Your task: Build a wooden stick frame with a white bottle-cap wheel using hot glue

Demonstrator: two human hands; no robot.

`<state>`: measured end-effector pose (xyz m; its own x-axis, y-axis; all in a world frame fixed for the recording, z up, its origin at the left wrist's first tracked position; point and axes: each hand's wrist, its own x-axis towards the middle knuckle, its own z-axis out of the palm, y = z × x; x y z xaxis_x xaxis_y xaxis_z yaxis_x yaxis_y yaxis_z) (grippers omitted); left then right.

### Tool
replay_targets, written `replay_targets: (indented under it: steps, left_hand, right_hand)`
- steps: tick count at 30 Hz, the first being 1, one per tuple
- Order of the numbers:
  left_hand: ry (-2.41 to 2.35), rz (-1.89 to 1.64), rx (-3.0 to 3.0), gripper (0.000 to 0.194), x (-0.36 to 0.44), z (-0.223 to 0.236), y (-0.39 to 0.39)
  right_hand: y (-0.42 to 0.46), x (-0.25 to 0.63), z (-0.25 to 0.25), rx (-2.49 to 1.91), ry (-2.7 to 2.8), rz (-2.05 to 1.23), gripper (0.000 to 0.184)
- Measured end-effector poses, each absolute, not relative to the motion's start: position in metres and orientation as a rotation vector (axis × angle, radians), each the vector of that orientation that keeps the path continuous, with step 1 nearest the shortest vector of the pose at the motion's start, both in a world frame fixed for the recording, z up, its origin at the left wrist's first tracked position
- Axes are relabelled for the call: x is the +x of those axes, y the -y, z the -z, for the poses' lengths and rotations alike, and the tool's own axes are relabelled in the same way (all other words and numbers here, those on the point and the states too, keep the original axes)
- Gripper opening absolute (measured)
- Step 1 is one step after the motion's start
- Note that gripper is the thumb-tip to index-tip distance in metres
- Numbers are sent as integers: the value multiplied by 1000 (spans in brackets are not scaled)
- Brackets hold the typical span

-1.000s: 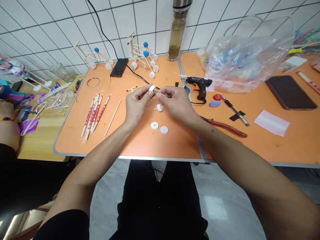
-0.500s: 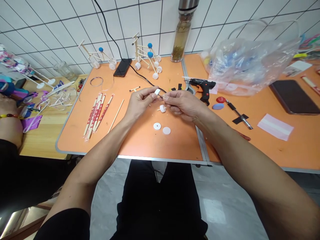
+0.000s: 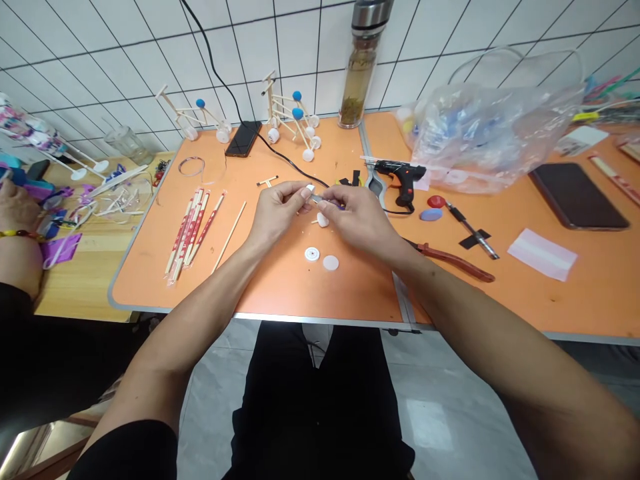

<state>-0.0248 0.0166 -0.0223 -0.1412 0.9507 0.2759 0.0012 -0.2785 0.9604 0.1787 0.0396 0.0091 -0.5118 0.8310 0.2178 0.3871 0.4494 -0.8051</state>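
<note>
My left hand (image 3: 281, 213) is closed, pinching a small white piece (image 3: 311, 189) between thumb and forefinger. Close against it, my right hand (image 3: 357, 215) grips a thin grey metal blade (image 3: 317, 197), its tip at the white piece; the rest of the blade is hidden by fingers. Just below the hands lies a white wheel (image 3: 323, 219) with a short stick through it. Nearer the table's front edge are a flat white wheel (image 3: 312, 254) and a pale translucent disc (image 3: 331, 263).
Wrapped chopsticks (image 3: 186, 233) and a bare stick (image 3: 229, 237) lie left. Stick models (image 3: 290, 113), a phone (image 3: 243, 139) and a tea bottle (image 3: 356, 80) stand behind. Rightward are a glue gun (image 3: 403, 177), red-handled pliers (image 3: 457, 262) and a plastic bag (image 3: 495, 127). Another person's hand (image 3: 17, 208) is far left.
My right hand drew slightly away from the white piece, then came back with the blade against it. The left hand keeps its pinch. The camera view shifted a little.
</note>
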Motion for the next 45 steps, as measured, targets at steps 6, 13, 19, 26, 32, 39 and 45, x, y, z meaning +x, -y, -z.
replay_targets:
  steps: [6, 13, 19, 26, 32, 39, 45]
  left_hand:
    - [-1092, -1538, 1451, 56, -29, 20, -17]
    - [-1114, -1543, 1419, 57, -28, 22, -17]
    - [-1144, -1493, 1275, 38, -26, 20, -18]
    - [-997, -1505, 887, 12, -34, 11, -23]
    - [-994, -1455, 706, 19, -30, -3, -18]
    - [-976, -1443, 679, 29, -24, -9, -15]
    - [-985, -1418, 745, 16, -26, -1, -18]
  right_hand:
    - [-52, 188, -20, -962, 1487, -1953, 24]
    - [-53, 188, -17, -982, 1757, -1652, 26]
    - [-36, 180, -4, -1084, 2304, -375, 23]
    - [-42, 183, -1, -1074, 2270, -290, 25]
    - [-38, 183, -2, -1015, 2290, -254, 31]
    - [-33, 185, -4, -1080, 2337, -155, 35]
    - [-27, 184, -11, -1138, 2397, -116, 35]
